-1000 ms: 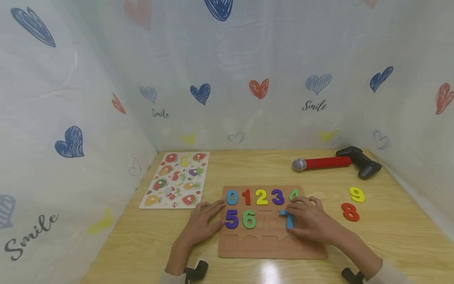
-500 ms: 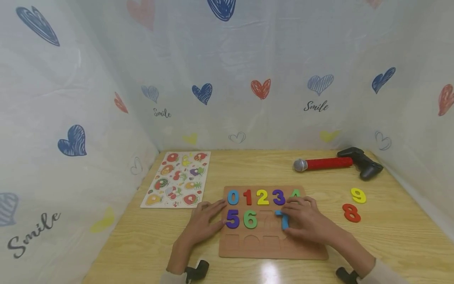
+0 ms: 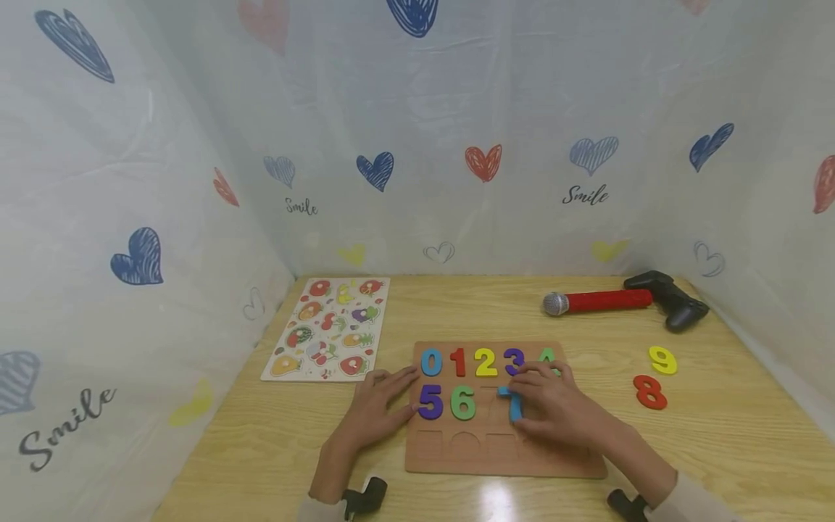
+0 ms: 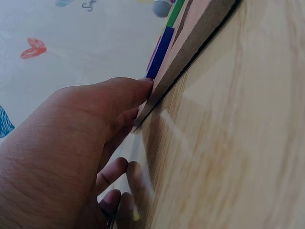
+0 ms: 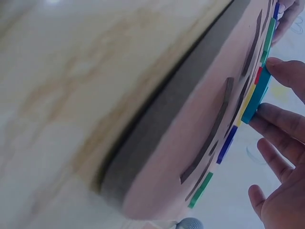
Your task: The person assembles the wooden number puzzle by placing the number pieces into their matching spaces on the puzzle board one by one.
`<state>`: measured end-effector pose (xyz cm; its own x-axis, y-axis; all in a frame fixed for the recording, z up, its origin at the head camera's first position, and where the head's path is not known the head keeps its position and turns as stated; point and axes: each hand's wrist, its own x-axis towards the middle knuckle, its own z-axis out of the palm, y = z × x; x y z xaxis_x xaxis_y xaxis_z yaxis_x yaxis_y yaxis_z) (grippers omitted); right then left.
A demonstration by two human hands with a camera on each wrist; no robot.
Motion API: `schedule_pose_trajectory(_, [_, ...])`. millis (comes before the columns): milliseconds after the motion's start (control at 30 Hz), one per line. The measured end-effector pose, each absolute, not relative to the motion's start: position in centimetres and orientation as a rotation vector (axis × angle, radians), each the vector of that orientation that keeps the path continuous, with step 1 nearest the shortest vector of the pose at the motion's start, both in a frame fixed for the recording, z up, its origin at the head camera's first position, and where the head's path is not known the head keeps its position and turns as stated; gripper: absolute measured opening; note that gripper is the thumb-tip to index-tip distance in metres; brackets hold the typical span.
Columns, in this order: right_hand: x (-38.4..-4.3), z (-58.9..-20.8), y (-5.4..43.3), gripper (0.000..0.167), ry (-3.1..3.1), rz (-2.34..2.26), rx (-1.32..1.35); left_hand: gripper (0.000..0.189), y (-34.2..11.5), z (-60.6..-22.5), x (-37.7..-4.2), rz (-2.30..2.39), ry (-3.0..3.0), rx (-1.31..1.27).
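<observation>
My right hand [image 3: 557,407] pinches a blue number 7 piece [image 3: 516,409] between thumb and fingers, over the second row of a wooden number puzzle board [image 3: 457,462]. In the right wrist view the blue 7 [image 5: 256,98] is tilted at the board's face. My left hand [image 3: 375,412] rests at the board's left edge, its thumb tip beside the purple 5 [image 3: 430,402] and its other fingers loosely extended. The pieces 0 to 3 fill the top row, with the green 4 [image 3: 546,355] partly behind my right hand. A green 6 [image 3: 462,403] sits right of the 5.
A yellow 9 [image 3: 662,360] and a red 8 [image 3: 649,392] lie on the table to the right. Behind them are a red microphone [image 3: 607,301] and a black game controller [image 3: 672,301]. A fruit picture board [image 3: 333,326] lies at the back left. Heart-printed sheeting surrounds the table.
My right hand has moved left across the board with the blue 7, toward the 7-shaped recess beside the 6. My left hand stays at the board's edge.
</observation>
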<state>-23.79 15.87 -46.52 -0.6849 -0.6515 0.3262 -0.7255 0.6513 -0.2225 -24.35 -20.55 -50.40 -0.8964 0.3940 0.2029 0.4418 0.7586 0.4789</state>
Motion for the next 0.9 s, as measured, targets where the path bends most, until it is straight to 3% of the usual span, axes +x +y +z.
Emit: schedule_pose_trajectory(900, [-24.2, -46.9, 12.7, 0.044, -2.714, 0.397, 1.070, 0.057, -20.5, -50.1, -24.4, -0.792, -2.853, -0.701])
